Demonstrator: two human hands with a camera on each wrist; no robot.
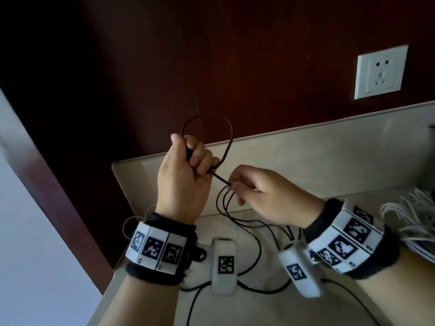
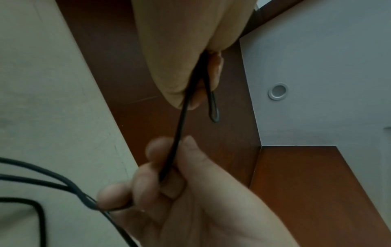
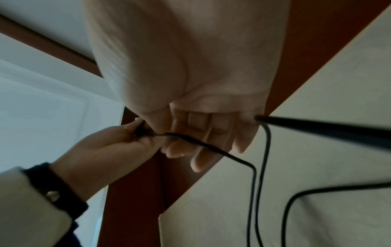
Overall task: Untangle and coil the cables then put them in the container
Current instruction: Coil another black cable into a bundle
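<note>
**Coiling the black cable: keep that short run taut**

We've got the black cable point(image 1: 226, 147) up in the air between both hands, over the pale counter point(image 1: 329, 161). Our left hand point(image 1: 186, 170) is fisted around it, fingers curled tight, with one loop already sticking up above the knuckles. Our right hand point(image 1: 261, 191) pinches the same cable just beside it between thumb and fingertips, and a few slack strands hang down from there to the counter.

To do this well, we'd say: keep the bit between the hands snug, feed each new loop the same size as the first, and let the cable roll in the right-hand pinch so it doesn't kink (twisty thin cables love to figure-eight on us).

A bundle of white cables point(image 1: 414, 215) sits at the right edge. As for the container, we can't see one in any view, so no telling what's in it.
</note>
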